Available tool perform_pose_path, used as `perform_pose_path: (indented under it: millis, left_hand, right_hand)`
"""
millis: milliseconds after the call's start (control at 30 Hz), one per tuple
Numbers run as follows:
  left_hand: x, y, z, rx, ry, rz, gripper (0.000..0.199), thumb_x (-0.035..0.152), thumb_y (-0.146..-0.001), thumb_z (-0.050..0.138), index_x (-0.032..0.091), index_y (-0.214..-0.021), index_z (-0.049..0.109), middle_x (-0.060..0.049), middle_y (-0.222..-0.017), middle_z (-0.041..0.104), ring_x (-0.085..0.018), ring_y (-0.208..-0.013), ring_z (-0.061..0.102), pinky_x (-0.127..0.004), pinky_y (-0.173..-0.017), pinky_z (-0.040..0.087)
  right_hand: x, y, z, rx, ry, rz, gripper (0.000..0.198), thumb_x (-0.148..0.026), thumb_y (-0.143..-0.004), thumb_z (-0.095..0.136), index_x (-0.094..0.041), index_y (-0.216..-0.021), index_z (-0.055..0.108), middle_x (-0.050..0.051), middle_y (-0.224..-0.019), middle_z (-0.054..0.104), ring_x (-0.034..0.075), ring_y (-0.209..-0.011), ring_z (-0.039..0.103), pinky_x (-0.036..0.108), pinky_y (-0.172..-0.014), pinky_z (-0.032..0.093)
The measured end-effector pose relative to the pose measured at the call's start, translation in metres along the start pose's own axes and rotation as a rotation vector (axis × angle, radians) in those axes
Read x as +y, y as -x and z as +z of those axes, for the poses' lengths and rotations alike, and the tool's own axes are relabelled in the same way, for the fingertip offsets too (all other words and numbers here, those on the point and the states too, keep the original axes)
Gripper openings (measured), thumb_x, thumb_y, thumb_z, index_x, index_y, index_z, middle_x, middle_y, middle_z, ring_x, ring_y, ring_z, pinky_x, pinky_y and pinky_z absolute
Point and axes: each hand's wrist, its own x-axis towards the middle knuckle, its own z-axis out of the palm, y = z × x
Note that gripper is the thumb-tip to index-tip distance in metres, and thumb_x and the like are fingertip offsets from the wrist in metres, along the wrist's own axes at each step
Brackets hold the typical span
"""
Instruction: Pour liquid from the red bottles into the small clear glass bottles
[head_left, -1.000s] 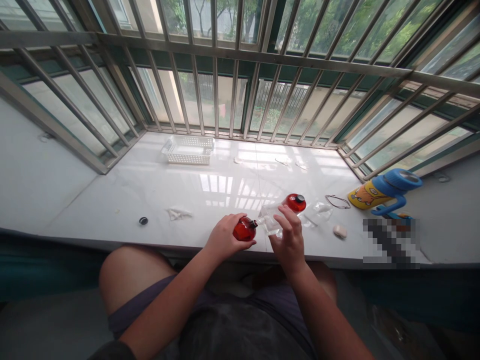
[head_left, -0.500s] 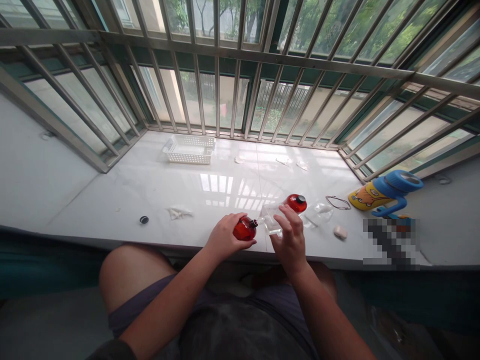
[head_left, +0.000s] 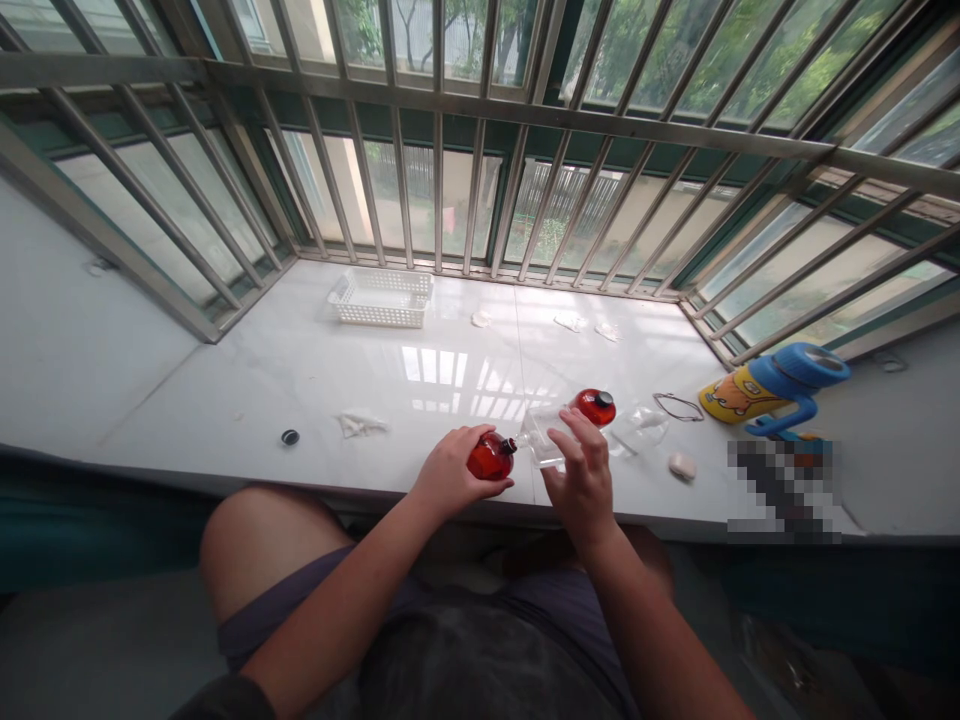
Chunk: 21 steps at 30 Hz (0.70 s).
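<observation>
My left hand (head_left: 454, 467) is wrapped round a red bottle (head_left: 491, 458) with a dark neck, close to the front edge of the white ledge. In my right hand (head_left: 583, 475) is a clear bottle (head_left: 541, 437), tipped on its side so that its narrow mouth points at the red bottle's neck. The two mouths are close together; whether they touch I cannot tell. Just behind my right hand stands a second red bottle (head_left: 592, 406) with a black cap. A loose black cap (head_left: 289, 437) lies on the ledge to the left.
A white perforated basket (head_left: 381, 312) stands by the window bars. Crumpled tissue (head_left: 360, 424) lies left of my hands. To the right are clear plastic wrapping (head_left: 646, 426), a thin band (head_left: 677, 406), a pinkish lump (head_left: 682, 465) and a blue-yellow drinking bottle (head_left: 765, 385).
The view has shifted very slightly. Both hands keep hold of their bottles, and the clear bottle's mouth remains by the red bottle's neck.
</observation>
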Motion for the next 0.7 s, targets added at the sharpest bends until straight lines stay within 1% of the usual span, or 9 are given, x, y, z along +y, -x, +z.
perform_pose_path:
  millis: [700]
  left_hand:
    - [-0.0014,-0.0001,-0.0006,-0.003,0.013,-0.005,0.08,0.051,-0.07,0.095,0.028,-0.139,0.06,-0.007,-0.128,0.072,-0.03,-0.117,0.069,-0.047,-0.108,0.055]
  right_hand:
    - [0.0,-0.0035,-0.0021,-0.013,0.017,-0.026,0.06,-0.002,-0.092,0.064,-0.032,-0.143,0.055,0.011,-0.15,0.056,0.035,-0.148,0.051,0.063,-0.117,0.051]
